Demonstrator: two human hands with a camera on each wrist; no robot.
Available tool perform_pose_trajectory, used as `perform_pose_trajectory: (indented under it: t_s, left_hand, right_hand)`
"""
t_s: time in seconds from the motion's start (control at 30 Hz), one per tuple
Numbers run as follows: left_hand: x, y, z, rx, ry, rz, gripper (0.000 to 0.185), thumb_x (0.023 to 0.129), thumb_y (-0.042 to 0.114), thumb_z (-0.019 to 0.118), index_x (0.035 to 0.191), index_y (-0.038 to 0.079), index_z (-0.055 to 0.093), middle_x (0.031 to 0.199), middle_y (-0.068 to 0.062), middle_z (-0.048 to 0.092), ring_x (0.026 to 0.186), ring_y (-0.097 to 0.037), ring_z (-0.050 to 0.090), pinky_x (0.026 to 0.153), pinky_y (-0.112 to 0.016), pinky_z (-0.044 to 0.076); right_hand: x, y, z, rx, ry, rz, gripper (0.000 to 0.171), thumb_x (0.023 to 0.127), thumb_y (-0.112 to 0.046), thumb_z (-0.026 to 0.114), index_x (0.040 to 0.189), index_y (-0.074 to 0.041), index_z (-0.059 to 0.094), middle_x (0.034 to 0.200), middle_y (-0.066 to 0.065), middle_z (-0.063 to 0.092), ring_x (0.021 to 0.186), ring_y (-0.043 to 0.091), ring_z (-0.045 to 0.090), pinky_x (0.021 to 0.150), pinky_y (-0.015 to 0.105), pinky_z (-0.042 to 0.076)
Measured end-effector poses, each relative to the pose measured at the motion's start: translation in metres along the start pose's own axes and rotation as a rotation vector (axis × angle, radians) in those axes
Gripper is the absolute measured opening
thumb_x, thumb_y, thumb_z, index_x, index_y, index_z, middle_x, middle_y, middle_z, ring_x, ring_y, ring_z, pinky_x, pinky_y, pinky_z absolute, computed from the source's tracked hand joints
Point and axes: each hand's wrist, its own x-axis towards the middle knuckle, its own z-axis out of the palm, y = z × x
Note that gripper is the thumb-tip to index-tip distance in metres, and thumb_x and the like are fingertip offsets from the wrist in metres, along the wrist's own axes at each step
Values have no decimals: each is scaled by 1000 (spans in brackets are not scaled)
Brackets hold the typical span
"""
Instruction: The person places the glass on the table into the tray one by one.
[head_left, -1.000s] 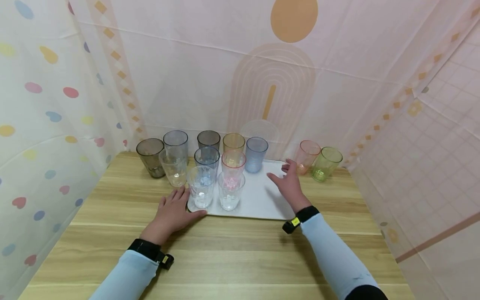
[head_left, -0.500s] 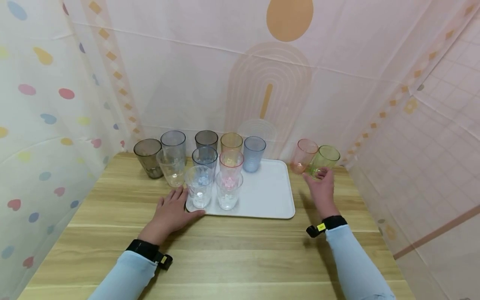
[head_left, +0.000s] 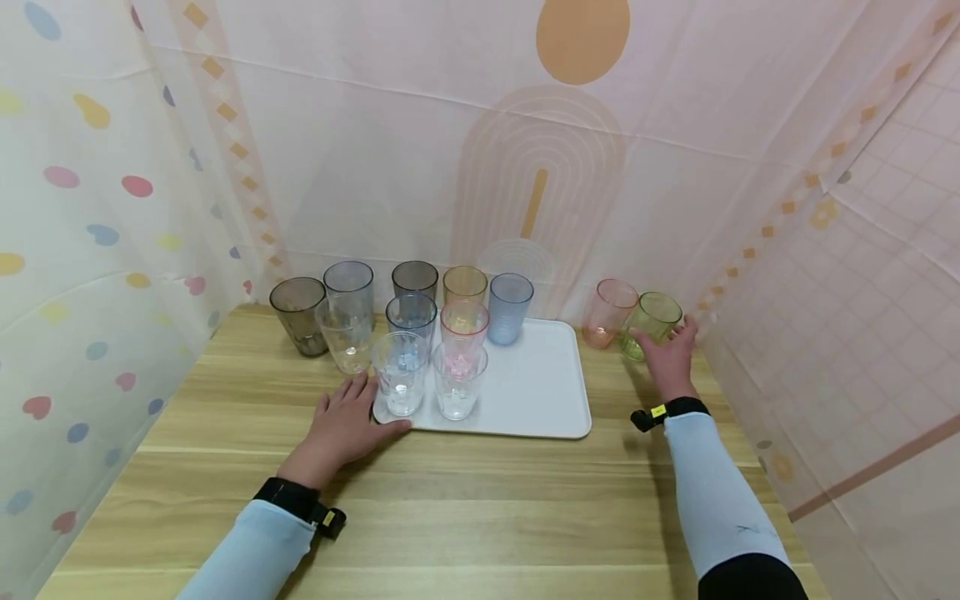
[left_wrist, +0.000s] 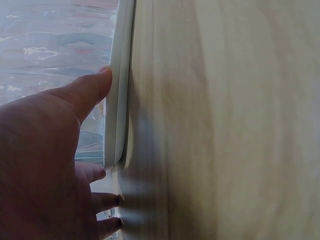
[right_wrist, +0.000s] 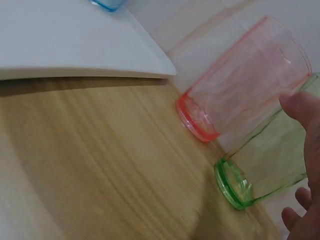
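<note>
My left hand (head_left: 341,433) rests at the near left corner of a white tray (head_left: 536,400). Its thumb lies along the tray's front rim (left_wrist: 118,100) in the left wrist view, while the other fingers spread past the corner. On the right, my right hand (head_left: 670,358) has its thumb and fingers around a green glass (head_left: 651,321) standing upright on the table. The right wrist view shows the thumb on the side of the green glass (right_wrist: 270,155), with fingertips beyond its far side. Close beside it stands a pink glass (head_left: 611,312).
Several glasses stand on the tray's left half, among them a blue one (head_left: 510,312) and clear ones (head_left: 459,392). Left of the tray are a dark grey glass (head_left: 300,321), a bluish one (head_left: 352,279) and a clear one (head_left: 347,346). A patterned curtain (head_left: 375,167) hangs behind.
My right hand has moved right from above the tray to the green glass, and its fingers have gone around it. The left hand stays at the tray's corner.
</note>
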Motion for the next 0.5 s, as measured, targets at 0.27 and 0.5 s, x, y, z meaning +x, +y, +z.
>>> perform_pose_trajectory:
  t_s: [0.27, 0.5]
  left_hand:
    - [1, 1, 0, 2, 8, 6, 118, 95, 79, 68, 171, -4, 31, 178, -32, 23, 162, -60, 18, 124, -84, 13]
    - [0, 2, -1, 9, 8, 1, 118, 95, 81, 67, 171, -3, 32, 177, -32, 25, 161, -59, 20, 124, -83, 15]
  right_hand:
    - [17, 5, -2, -36, -70, 18, 107, 99, -41, 85, 171, -8, 13, 175, 25, 25, 163, 38, 27, 133, 52, 26]
    - [11, 1, -4, -66, -90, 49, 108, 101, -44, 81, 173, -9, 8, 176, 28, 21, 163, 40, 26, 132, 54, 27]
